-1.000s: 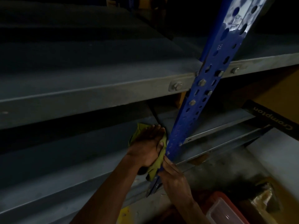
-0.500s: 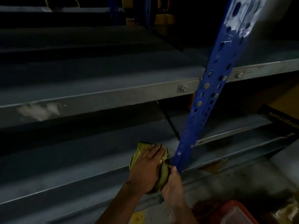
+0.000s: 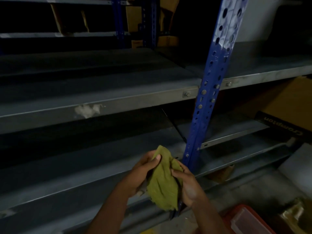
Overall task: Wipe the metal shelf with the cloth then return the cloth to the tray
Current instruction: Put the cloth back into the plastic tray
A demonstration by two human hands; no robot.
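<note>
Cloth: your left hand (image 3: 143,173) and right hand (image 3: 187,184) both grip the green cloth (image 3: 163,181), thumbs pinching it.
Place: just beside the blue upright (image 3: 209,92), above the lower shelf (image 3: 84,169).

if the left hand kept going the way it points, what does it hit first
The left hand grips the green cloth; beyond that, probably the blue upright, though depth is unclear.
</note>
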